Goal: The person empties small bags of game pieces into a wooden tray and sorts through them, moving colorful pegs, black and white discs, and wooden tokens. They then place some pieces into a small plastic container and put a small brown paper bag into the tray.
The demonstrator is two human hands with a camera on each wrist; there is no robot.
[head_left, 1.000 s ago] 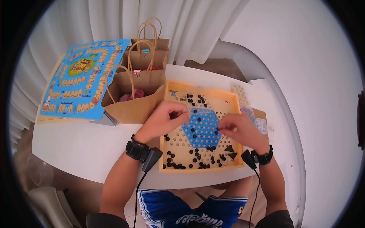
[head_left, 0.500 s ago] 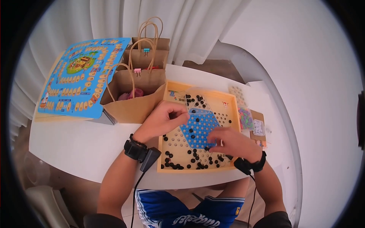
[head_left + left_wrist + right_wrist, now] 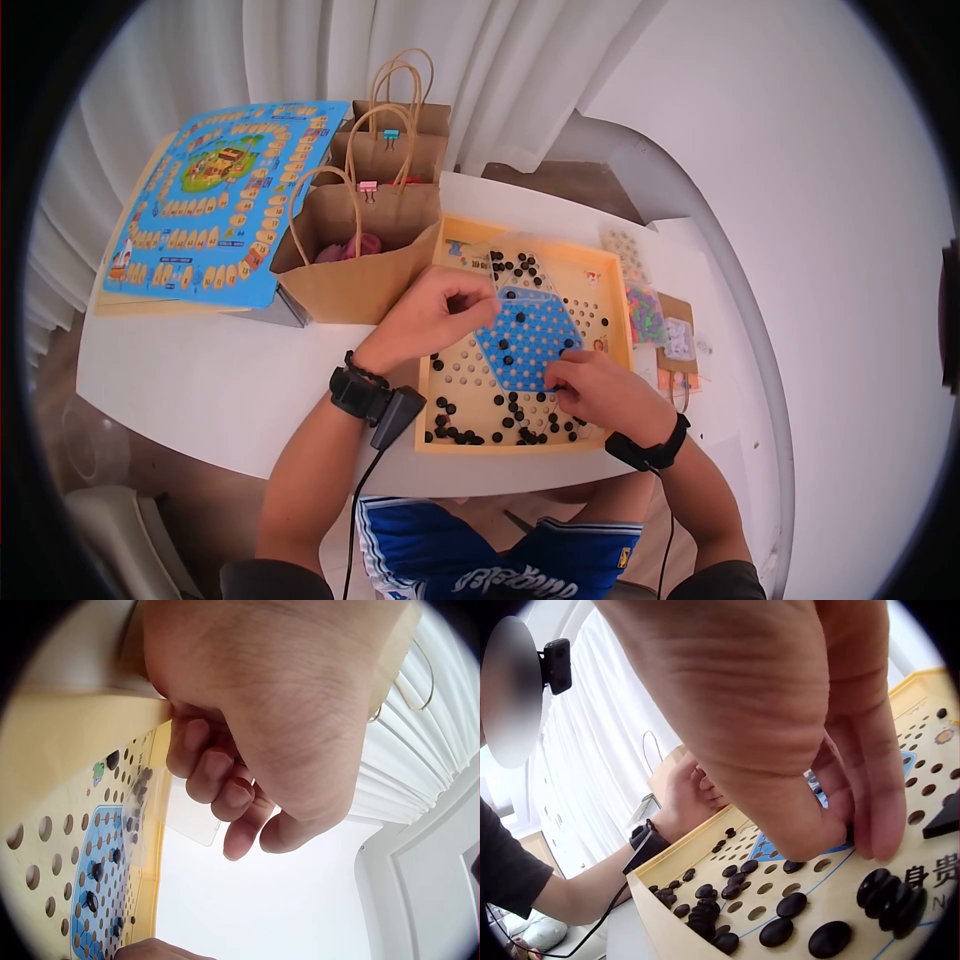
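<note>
A shallow wooden game tray (image 3: 424, 400) holds a pierced board with a blue hexagon (image 3: 530, 340) and many loose round black pieces (image 3: 776, 932). My right hand (image 3: 605, 390) is low at the hexagon's front corner. Between its thumb and fingers, in the right wrist view, a black game piece (image 3: 849, 834) shows in part. My left hand (image 3: 440, 310) hovers over the tray's left side, fingers loosely curled and nothing in them in the left wrist view. Just beyond it a clear plastic box (image 3: 520, 270) with several black pieces stands on the board, its clear lid (image 3: 191, 819) raised.
Paper bags (image 3: 370, 270) with clips stand left of the tray, beside a blue printed game board (image 3: 200, 220). To the tray's right lie a box of colourful pieces (image 3: 645, 312) and a pack of white pieces (image 3: 679, 340). Black triangular parts (image 3: 943, 817) lie in the tray's right side.
My right hand has moved from the hexagon's right side toward me to its front corner, its fingers closing on a black game piece. The left hand has stayed in place.
</note>
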